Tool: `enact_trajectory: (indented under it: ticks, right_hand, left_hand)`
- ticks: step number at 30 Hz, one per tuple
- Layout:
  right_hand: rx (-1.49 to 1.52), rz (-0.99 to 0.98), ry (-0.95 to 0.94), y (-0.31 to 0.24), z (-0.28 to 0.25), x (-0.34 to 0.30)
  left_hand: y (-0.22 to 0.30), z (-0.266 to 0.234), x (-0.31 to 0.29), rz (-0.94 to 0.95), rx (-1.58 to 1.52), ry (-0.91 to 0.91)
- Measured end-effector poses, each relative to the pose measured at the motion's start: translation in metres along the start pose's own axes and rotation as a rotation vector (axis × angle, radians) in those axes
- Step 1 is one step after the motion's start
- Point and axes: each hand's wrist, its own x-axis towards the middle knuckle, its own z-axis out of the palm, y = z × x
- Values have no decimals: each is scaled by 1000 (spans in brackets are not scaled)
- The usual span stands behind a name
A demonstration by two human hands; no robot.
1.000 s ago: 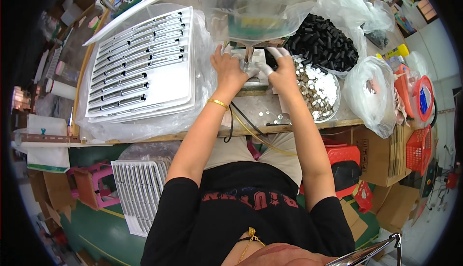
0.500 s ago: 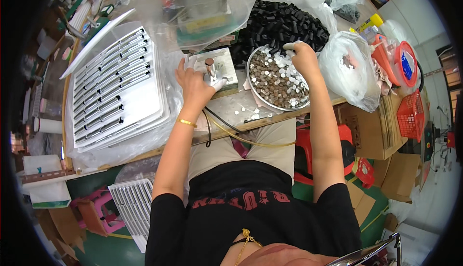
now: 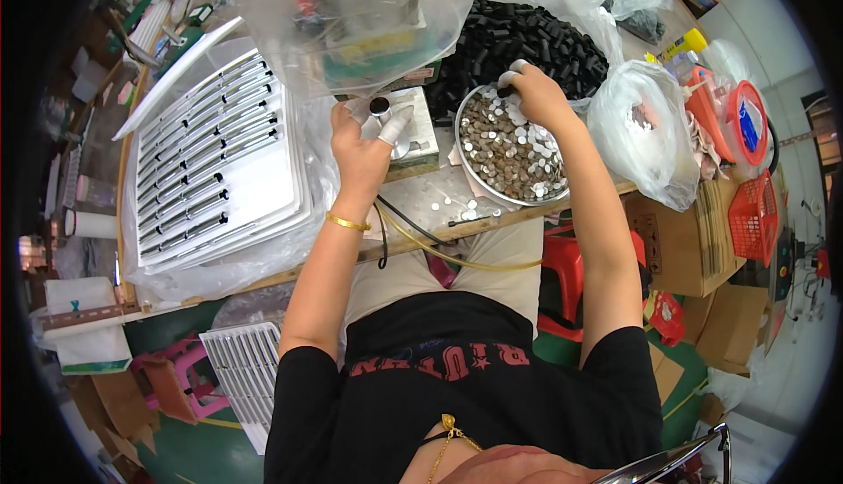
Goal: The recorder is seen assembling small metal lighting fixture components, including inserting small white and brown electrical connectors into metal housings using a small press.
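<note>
My left hand (image 3: 361, 157), white covers on some fingertips, closes around a short shiny cylinder (image 3: 380, 110) with a dark top. The cylinder stands upright over a pale metal block (image 3: 420, 129) on the workbench. My right hand (image 3: 537, 98), also with covered fingertips, is pinched where a round metal bowl (image 3: 463, 145) meets a heap of short black cylindrical pieces (image 3: 518, 36). Something dark shows at its fingertips, too small to make out. Small white and brown discs (image 3: 509, 149) fill the bowl.
Left of my hands, a stack of white trays (image 3: 250, 181) carries rows of chrome tubes with black ends. Clear plastic sheeting (image 3: 351, 10) hangs over the far side. A tied plastic bag (image 3: 639, 133) sits right of the bowl. Loose white discs and a yellow hose (image 3: 439, 254) lie near the front edge.
My left fingers have drawn in around the post, where a wider shiny cylinder now shows instead of the brown top. My right hand has shifted slightly left and up along the bowl's far rim.
</note>
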Motion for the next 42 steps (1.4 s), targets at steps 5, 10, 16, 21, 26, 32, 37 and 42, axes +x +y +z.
enact_trajectory:
  ticks: [5,10,16,21,26,32,37,42]
  right_hand:
    - [693,174,118,-28,-8,-19]
    - [1175,364,119,-81,-6,-14]
    - [1209,360,-10,-162,-19,10]
    - [1116,235,49,-170,-8,17]
    - [809,31,199,-178,0,17]
    - [832,94,136,-164,12,-1]
    - [347,236,94,-77,-16,-55]
    - [140,269,-5,-60,-19,-75]
  left_hand:
    - [15,-3,-4,-13,-359,61]
    - [30,-14,-17,-130,-594,284]
    - [2,-22,-44,-353,-512,303]
    - [0,-36,-54,-416,-403,242]
    - [2,-33,-62,-463,-395,186]
    - [6,-19,-72,-415,-399,98]
    - [6,-41,-72,-437,-301,108]
    - [5,-46,-69,-466,-334,88]
